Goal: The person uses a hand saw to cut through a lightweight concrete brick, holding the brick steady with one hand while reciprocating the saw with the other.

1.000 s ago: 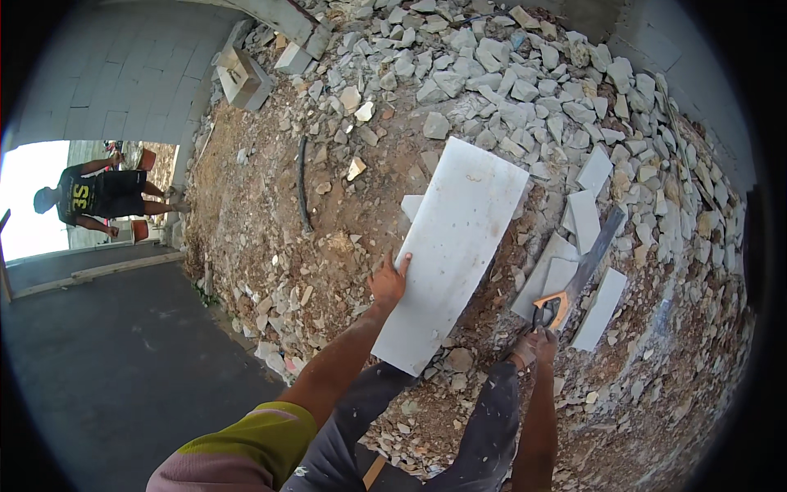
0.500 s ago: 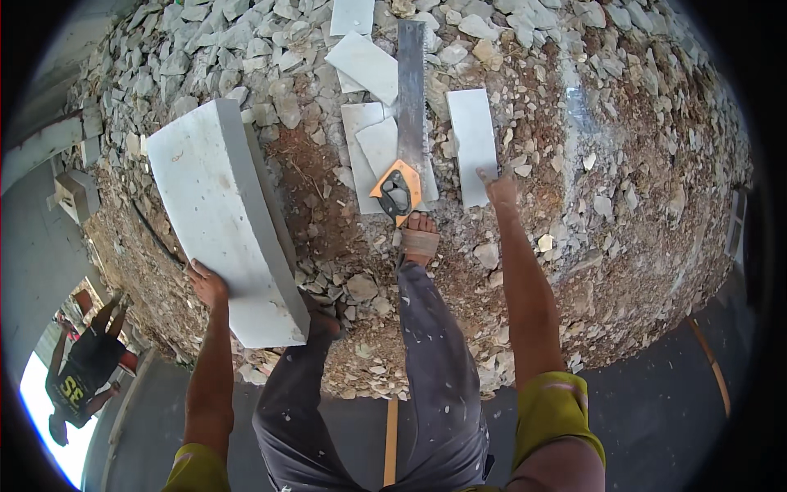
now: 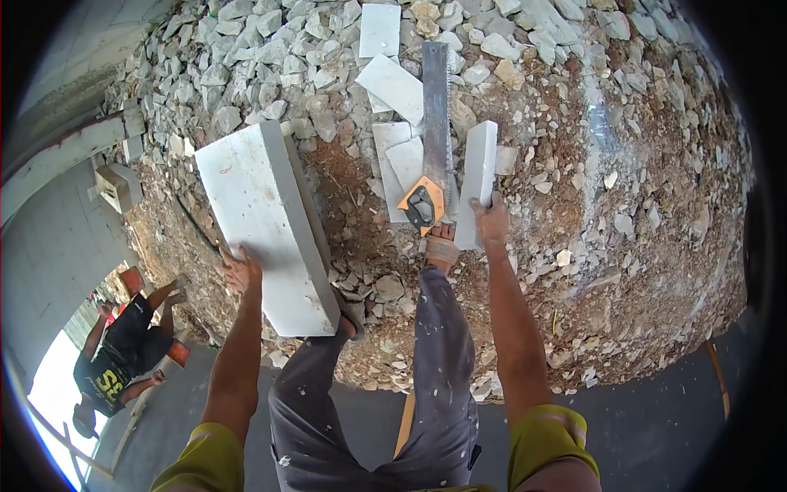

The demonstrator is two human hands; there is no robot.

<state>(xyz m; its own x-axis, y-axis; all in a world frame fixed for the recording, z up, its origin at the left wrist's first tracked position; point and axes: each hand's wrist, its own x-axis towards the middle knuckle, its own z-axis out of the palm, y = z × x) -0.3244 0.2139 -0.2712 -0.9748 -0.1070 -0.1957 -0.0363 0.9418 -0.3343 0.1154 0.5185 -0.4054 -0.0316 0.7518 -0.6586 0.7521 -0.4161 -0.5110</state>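
Note:
A large pale aerated concrete block (image 3: 261,221) leans near my left leg. My left hand (image 3: 242,272) rests against its left edge, fingers apart and stretched out. To the right, a thin cut-off strip of the same pale material (image 3: 477,176) is tilted up on its edge, its lower end pinched in my right hand (image 3: 490,223). Between them lies a handsaw (image 3: 437,115) with an orange and black handle, its blade pointing away from me. The handle sits just beyond the toes of my right foot (image 3: 443,248), which has a band around it.
Several flat offcuts (image 3: 392,86) lie left of and partly under the saw. Loose grey stones (image 3: 270,57) and reddish soil cover the mound. At the left, a person in a dark shirt (image 3: 115,361) bends over near a wall. Dark floor (image 3: 344,410) borders the mound behind my legs.
My right hand has taken hold of the strip, which was lying flat, and tipped it up on edge. My left hand stays at the block, its fingers more spread. The view has shifted.

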